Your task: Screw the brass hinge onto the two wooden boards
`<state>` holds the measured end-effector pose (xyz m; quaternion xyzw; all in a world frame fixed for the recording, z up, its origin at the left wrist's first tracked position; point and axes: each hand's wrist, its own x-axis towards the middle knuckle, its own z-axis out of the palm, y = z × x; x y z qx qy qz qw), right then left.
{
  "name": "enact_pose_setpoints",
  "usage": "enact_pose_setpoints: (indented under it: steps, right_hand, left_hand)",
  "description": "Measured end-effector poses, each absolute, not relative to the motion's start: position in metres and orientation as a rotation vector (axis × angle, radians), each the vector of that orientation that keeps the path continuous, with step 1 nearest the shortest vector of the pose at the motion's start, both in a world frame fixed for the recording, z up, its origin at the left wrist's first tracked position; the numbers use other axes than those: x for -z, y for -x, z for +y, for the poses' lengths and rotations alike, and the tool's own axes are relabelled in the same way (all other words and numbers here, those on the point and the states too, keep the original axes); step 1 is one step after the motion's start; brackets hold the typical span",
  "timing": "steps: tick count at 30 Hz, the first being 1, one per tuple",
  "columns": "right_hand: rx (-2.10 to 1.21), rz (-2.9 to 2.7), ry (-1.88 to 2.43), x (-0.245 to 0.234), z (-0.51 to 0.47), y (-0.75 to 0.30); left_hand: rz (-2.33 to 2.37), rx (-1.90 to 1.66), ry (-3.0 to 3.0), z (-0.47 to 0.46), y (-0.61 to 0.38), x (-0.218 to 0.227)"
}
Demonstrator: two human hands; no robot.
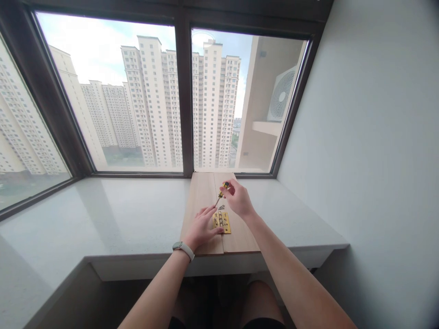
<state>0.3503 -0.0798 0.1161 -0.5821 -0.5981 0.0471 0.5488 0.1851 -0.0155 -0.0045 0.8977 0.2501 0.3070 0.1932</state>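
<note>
My right hand (238,197) is closed round the yellow-and-black handle of a screwdriver (222,191). Its shaft slants down to the left, and the tip ends at the fingertips of my left hand (202,226). That left hand lies with fingers stretched out over the left side of a brass-coloured hinge (226,223), its thumb at the hinge's lower edge. Several small screws (221,207) lie just beyond the hinge on the wood. Two pale wooden boards (240,242) lie side by side under the hinge. Whether a screw sits at the screwdriver's tip I cannot tell.
The boards rest on a white stone sill (147,214), reaching from its front edge to the window frame (185,91). A grey-white wall (360,114) rises on the right. A pale watch (183,249) is on my left wrist. My knees are below the sill.
</note>
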Motion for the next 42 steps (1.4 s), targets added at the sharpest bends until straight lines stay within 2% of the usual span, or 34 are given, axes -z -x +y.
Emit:
enact_pose_setpoints:
  steps: [9,17,29,35,42]
  right_hand:
    - [-0.004,-1.455,1.442,-0.139,-0.101,-0.353]
    - [-0.038,-1.473,1.502,-0.125,-0.101,-0.362]
    - [-0.083,-1.505,1.502,-0.109,-0.092,-0.371]
    - [-0.11,-1.512,1.518,-0.106,-0.09,-0.374]
    - [-0.039,-1.588,1.495,-0.105,-0.09,-0.377]
  left_hand:
    - [0.477,-0.826,-2.485,-0.027,-0.204,-0.014]
    - [0.539,-0.666,-2.557,-0.026,-0.216,-0.007]
    - [0.659,-0.623,-2.562,-0.025,-0.22,0.006]
    - [0.647,-0.652,-2.528,-0.025,-0.22,0.009]
    - [0.689,-0.846,-2.486,-0.026,-0.211,-0.001]
